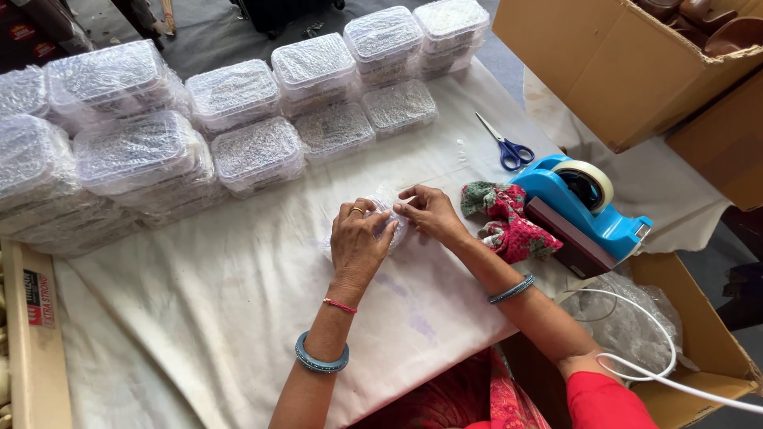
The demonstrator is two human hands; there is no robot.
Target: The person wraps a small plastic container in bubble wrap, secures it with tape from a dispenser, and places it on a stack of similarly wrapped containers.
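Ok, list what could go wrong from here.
1. Both hands, left hand and right hand, press the bubble-wrapped piece; the wrap could spring open if either lets go.
2. The scissors lie open-bladed near the right hand; a blind reach might nick a finger.
3. The tape dispenser sits near the table edge and could get knocked off.

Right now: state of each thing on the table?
left hand: pressed on bubble-wrapped item
right hand: pinching its wrap
wrapped boxes: closed, stacked in rows
scissors: shut, lying flat
tape dispenser: loaded, upright
floral cloth: crumpled
cardboard box: open
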